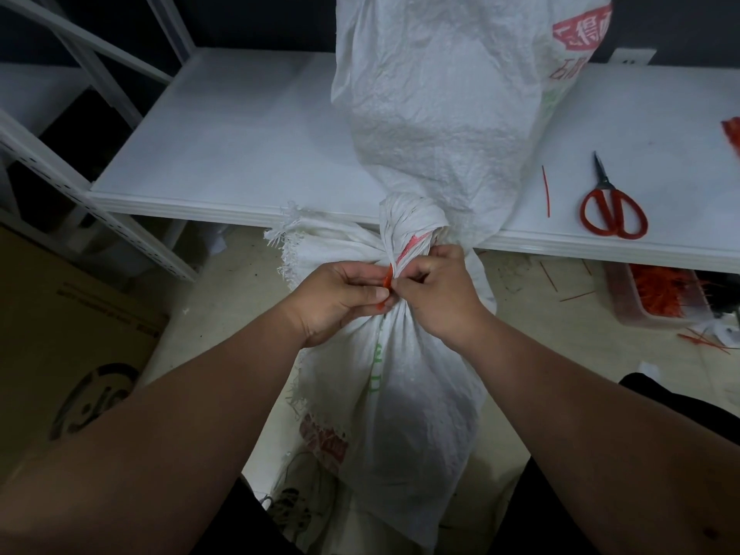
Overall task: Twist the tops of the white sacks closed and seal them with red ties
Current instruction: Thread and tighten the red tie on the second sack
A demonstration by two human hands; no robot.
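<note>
A white woven sack (404,402) stands on the floor in front of me, its top gathered into a twisted neck. A red tie (387,283) runs around that neck. My left hand (340,298) and my right hand (436,290) meet at the neck, and both pinch the tie between thumb and fingers. The frayed sack mouth (316,242) fans out to the left above my hands. A second white sack (440,114) lies on the white shelf board (240,146), with its twisted, bunched end (412,222) at the board's front edge just above my hands.
Red-handled scissors (610,210) and a loose red tie (545,192) lie on the board to the right. A tray of red ties (656,298) sits on the floor under the board, with stray ties around it. A cardboard box (68,346) stands at the left, by white rack posts (60,182).
</note>
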